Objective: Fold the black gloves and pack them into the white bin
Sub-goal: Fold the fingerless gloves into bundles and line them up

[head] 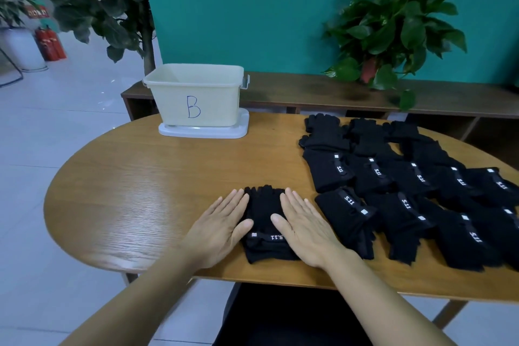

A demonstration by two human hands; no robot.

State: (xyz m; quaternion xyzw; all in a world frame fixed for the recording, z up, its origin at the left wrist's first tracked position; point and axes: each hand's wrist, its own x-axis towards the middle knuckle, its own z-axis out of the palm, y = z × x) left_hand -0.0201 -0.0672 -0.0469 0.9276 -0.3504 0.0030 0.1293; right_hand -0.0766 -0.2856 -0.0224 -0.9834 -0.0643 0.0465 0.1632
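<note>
I see the wooden counter (pixel 126 191) filling most of my view, rounded at its left end. Across its right half lies a spread of black gloves (pixel 415 194), overlapping in rows from near to far, several with white-lettered straps facing up. At the far left of the counter stands the white bin (pixel 196 95), marked with a blue letter B and resting on its lid (pixel 203 130); I cannot see inside it. Behind, a potted plant (pixel 393 28) sits on a low shelf (pixel 309 90) against the green wall.

Near the counter's near edge, one black glove (pixel 265 222) lies flat, its finger ends pointing far and its strap toward me. My left hand (pixel 222 226) presses on its left side and my right hand (pixel 304 229) on its right side, both palms down, fingers (pixel 292 199) straight and held together, gripping nothing. The glove shows between the two hands.
</note>
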